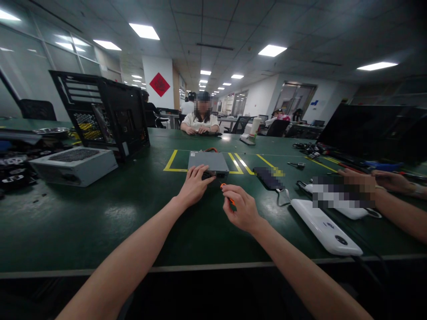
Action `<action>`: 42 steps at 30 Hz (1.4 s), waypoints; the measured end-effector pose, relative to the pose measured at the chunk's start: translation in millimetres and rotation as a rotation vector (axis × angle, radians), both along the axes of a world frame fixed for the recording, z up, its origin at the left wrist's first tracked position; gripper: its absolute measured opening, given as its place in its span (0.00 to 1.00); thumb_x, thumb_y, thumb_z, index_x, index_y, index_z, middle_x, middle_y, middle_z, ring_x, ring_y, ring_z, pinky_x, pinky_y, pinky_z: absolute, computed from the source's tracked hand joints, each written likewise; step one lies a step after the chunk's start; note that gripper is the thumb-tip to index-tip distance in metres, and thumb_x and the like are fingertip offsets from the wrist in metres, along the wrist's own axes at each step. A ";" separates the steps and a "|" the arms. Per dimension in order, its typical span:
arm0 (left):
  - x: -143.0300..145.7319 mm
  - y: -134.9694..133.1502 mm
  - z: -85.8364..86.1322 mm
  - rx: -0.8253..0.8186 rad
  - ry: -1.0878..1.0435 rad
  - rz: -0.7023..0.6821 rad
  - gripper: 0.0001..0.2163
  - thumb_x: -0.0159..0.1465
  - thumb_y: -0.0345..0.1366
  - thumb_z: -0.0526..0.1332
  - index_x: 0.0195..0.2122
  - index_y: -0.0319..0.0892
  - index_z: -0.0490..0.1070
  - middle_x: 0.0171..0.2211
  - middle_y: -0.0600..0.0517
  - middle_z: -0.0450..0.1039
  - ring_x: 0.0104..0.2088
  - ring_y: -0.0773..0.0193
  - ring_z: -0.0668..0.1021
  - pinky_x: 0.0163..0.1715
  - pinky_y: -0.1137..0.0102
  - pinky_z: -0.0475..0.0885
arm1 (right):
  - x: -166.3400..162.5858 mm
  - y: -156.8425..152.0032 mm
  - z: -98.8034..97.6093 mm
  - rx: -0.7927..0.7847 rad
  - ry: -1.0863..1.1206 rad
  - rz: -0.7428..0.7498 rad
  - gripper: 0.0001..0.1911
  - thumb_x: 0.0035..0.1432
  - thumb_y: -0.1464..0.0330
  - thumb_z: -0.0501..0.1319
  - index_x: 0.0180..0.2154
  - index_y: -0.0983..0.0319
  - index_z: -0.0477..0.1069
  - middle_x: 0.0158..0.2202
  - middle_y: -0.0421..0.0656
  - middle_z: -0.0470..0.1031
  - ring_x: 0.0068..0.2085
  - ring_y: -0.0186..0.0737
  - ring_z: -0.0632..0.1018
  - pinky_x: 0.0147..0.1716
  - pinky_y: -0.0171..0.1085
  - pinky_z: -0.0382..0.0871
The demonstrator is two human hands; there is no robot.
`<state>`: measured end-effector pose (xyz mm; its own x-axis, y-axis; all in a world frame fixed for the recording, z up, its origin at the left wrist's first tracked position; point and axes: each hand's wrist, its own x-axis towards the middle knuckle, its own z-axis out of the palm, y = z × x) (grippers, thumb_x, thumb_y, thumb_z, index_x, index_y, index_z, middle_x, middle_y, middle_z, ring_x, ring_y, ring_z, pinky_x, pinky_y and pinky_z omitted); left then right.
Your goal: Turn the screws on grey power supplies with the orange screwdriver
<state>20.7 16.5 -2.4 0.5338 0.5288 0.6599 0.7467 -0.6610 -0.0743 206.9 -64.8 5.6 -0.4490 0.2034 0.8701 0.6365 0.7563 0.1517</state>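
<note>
The grey metal box (209, 161) lies at twelve o'clock on the green table (133, 235); the left hand (195, 184) rests on its near edge, fingers spread. At one o'clock, the right hand (243, 208) pinches an orange-handled tool (232, 202), probably a screwdriver, near the box.

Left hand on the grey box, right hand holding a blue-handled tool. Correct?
Colour's wrong: in the head view, the right hand holds an orange-handled tool, not a blue-handled one. The left hand is on the grey box, as you say.
</note>
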 end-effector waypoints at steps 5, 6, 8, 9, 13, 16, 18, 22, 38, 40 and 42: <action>-0.1 2.6 -1.9 -0.026 -0.039 -0.024 0.19 0.60 0.26 0.53 0.51 0.48 0.70 0.58 0.44 0.57 0.61 0.53 0.58 0.59 0.53 0.51 | 5.3 0.6 0.8 0.007 0.125 0.042 0.19 0.52 0.78 0.56 0.46 0.59 0.59 0.40 0.47 0.71 0.42 0.40 0.75 0.38 0.41 0.75; -0.9 3.0 -1.1 -0.030 -0.056 -0.040 0.19 0.60 0.25 0.53 0.50 0.47 0.71 0.58 0.45 0.58 0.61 0.54 0.58 0.59 0.53 0.51 | 6.4 0.9 0.9 0.000 0.148 0.044 0.19 0.52 0.78 0.56 0.46 0.59 0.59 0.40 0.46 0.71 0.42 0.40 0.75 0.38 0.42 0.75; -3.9 2.6 3.0 -0.032 -0.108 -0.078 0.19 0.59 0.22 0.52 0.47 0.45 0.72 0.58 0.45 0.58 0.60 0.56 0.59 0.59 0.55 0.53 | 8.3 1.5 0.9 -0.024 0.189 0.050 0.20 0.51 0.78 0.57 0.46 0.59 0.59 0.40 0.46 0.71 0.42 0.40 0.75 0.39 0.42 0.74; -6.2 1.8 6.3 -0.031 -0.143 -0.097 0.18 0.59 0.22 0.51 0.45 0.44 0.73 0.57 0.46 0.59 0.59 0.57 0.60 0.58 0.56 0.55 | 9.0 1.7 0.8 -0.040 0.209 0.056 0.20 0.51 0.78 0.57 0.46 0.59 0.59 0.40 0.46 0.71 0.42 0.40 0.75 0.39 0.42 0.74; -19.2 -5.5 20.9 -0.122 -0.245 -0.094 0.13 0.60 0.25 0.52 0.38 0.42 0.75 0.41 0.48 0.71 0.45 0.60 0.71 0.48 0.63 0.67 | 9.5 3.0 1.0 -0.085 0.284 0.056 0.20 0.53 0.76 0.58 0.47 0.58 0.57 0.39 0.44 0.71 0.41 0.40 0.75 0.38 0.42 0.74; -28.3 -13.5 23.0 -0.308 -0.064 -0.125 0.12 0.61 0.28 0.53 0.40 0.43 0.74 0.39 0.50 0.72 0.40 0.63 0.73 0.43 0.67 0.69 | 9.3 3.8 2.4 -0.109 0.329 0.030 0.17 0.54 0.74 0.58 0.45 0.58 0.58 0.38 0.43 0.71 0.39 0.39 0.75 0.37 0.41 0.73; -31.2 -18.1 18.9 -0.365 0.078 -0.118 0.15 0.61 0.27 0.52 0.44 0.44 0.73 0.43 0.50 0.71 0.42 0.63 0.73 0.43 0.68 0.69 | 9.5 4.3 4.0 -0.111 0.359 -0.002 0.16 0.54 0.74 0.58 0.44 0.58 0.58 0.37 0.43 0.71 0.38 0.39 0.75 0.37 0.41 0.72; -27.9 -22.2 8.7 -0.345 0.280 -0.106 0.19 0.62 0.24 0.49 0.50 0.44 0.70 0.47 0.48 0.70 0.45 0.61 0.72 0.43 0.68 0.68 | 11.1 4.9 6.8 -0.076 0.409 -0.092 0.12 0.55 0.72 0.58 0.42 0.58 0.60 0.35 0.41 0.70 0.37 0.39 0.74 0.37 0.41 0.71; -8.3 -21.6 3.5 -0.878 -0.645 -0.145 0.08 0.57 0.24 0.59 0.35 0.41 0.73 0.35 0.49 0.70 0.40 0.61 0.72 0.45 0.67 0.68 | 6.0 -11.8 4.9 0.087 0.135 0.037 0.13 0.52 0.75 0.58 0.40 0.58 0.61 0.37 0.43 0.72 0.38 0.36 0.76 0.35 0.37 0.75; -4.1 -19.0 7.3 -1.118 -1.057 -0.168 0.07 0.56 0.24 0.60 0.34 0.39 0.73 0.33 0.50 0.70 0.35 0.66 0.72 0.39 0.71 0.70 | 0.8 -19.2 5.2 0.199 -0.031 0.104 0.11 0.51 0.76 0.60 0.37 0.59 0.63 0.38 0.44 0.72 0.41 0.37 0.76 0.36 0.36 0.76; -2.6 -18.7 12.3 -1.257 -1.256 -0.194 0.07 0.58 0.24 0.58 0.36 0.37 0.72 0.31 0.51 0.70 0.31 0.70 0.72 0.34 0.73 0.71 | -6.2 -25.8 6.9 0.319 -0.137 0.173 0.09 0.50 0.76 0.61 0.33 0.60 0.64 0.36 0.44 0.73 0.42 0.38 0.76 0.37 0.36 0.77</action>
<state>18.2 -2.2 9.9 0.1875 0.9818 -0.0308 -0.1350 0.0568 0.9892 200.6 -90.6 12.5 -0.5695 -0.1565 0.8069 0.4608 0.7521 0.4711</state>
